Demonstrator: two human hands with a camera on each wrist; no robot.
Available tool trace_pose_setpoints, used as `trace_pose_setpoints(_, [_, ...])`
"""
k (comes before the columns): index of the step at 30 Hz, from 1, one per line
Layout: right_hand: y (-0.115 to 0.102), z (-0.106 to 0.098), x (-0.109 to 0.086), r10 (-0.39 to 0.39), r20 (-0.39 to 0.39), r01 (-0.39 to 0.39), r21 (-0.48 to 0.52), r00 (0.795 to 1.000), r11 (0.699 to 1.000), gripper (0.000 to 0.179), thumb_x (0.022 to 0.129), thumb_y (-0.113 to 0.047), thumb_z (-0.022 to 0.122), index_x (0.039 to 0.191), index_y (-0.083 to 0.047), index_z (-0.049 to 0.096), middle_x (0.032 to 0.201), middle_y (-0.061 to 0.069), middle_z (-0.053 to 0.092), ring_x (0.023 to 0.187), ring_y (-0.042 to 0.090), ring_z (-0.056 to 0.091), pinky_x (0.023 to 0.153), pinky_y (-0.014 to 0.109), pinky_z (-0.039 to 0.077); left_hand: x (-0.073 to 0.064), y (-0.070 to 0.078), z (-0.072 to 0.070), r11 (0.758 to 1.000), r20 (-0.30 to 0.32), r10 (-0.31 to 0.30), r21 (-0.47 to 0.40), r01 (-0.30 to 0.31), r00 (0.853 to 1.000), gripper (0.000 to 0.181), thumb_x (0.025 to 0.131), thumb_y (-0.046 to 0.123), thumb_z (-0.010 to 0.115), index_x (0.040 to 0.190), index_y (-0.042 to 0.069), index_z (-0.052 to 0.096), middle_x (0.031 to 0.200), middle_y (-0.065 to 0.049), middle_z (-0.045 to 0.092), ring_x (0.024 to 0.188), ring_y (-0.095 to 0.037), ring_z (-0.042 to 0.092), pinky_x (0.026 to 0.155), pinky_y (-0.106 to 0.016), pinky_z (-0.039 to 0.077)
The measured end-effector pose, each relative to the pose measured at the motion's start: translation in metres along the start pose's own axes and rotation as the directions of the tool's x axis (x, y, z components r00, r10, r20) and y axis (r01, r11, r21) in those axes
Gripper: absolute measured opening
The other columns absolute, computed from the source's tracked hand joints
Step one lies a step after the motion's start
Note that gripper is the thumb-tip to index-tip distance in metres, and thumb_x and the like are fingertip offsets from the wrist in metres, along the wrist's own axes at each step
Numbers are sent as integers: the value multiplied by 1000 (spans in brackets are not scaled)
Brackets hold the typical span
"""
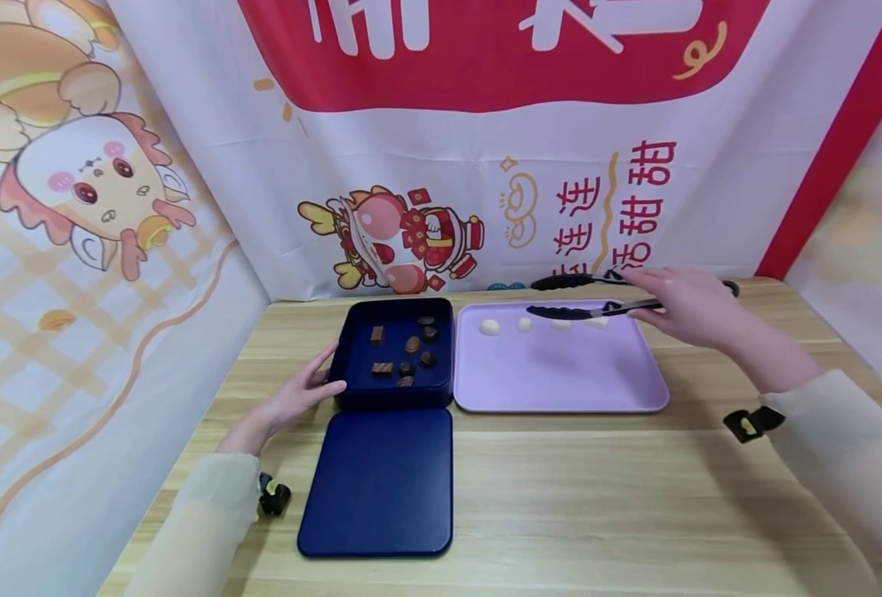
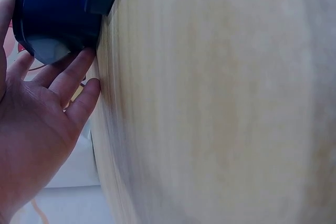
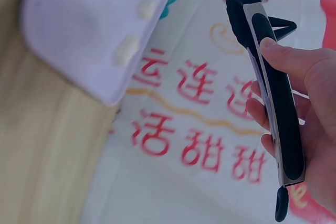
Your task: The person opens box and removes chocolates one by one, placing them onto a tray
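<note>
My right hand point(image 1: 690, 308) grips black-and-silver tongs point(image 3: 275, 98) round their handles, thumb laid along one arm. The two black tong heads point(image 1: 560, 313) stand apart with nothing between them, above the back of a lilac tray point(image 1: 560, 377). Several small white pieces point(image 1: 489, 327) lie in a row along the tray's back edge. My left hand point(image 1: 299, 396) rests against the left side of an open dark-blue box point(image 1: 392, 398), its fingers extended along the wall and the thumb at the rim. Inside the box are several chocolates point(image 1: 382, 369), some square, others round.
A dark-blue lid point(image 1: 377, 485) lies flat in front of the box, close to its front wall. The tray stands right beside the box on the wooden table point(image 1: 583, 497). Printed cloth point(image 1: 262, 166) hangs behind the table and along both sides.
</note>
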State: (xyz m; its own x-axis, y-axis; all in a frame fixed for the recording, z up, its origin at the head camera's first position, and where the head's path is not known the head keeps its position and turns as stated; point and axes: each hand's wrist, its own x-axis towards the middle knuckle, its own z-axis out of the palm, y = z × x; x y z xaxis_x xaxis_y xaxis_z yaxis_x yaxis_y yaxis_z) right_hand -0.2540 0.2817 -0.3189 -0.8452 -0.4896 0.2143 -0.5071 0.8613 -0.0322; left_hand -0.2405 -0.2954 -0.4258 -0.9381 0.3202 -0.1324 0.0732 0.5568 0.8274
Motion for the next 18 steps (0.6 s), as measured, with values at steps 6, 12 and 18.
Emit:
trace_pose_setpoints(6, [-25, -7, 19, -129, -25, 129, 2, 991, 992, 59, 86, -19, 76, 137, 0, 53, 130, 25, 57, 116, 45, 54, 95, 60, 40, 0, -1, -1, 1000, -4, 0, 12, 0, 1000, 79, 99, 32, 58, 158, 23, 7, 152, -36, 15, 140, -49, 16, 106, -63, 23])
trace_pose_setpoints(12, [-45, -5, 35, -235, -74, 236, 1, 969, 972, 59, 84, -17, 78, 135, -1, 56, 128, 21, 60, 112, 41, 58, 91, 56, 44, 1, -5, -1, 1000, -3, -13, 11, 13, 1000, 79, 99, 36, 58, 158, 25, 7, 154, -33, 13, 141, -48, 15, 107, -63, 22])
trace_pose_setpoints(18, [-63, -4, 47, -256, -47, 256, 7, 966, 967, 57, 85, -20, 77, 136, -4, 57, 129, 18, 60, 116, 40, 56, 93, 56, 44, -1, -3, 0, 1000, -2, -6, 7, 6, 1000, 79, 99, 34, 58, 158, 25, 6, 153, -34, 13, 140, -48, 15, 107, -63, 22])
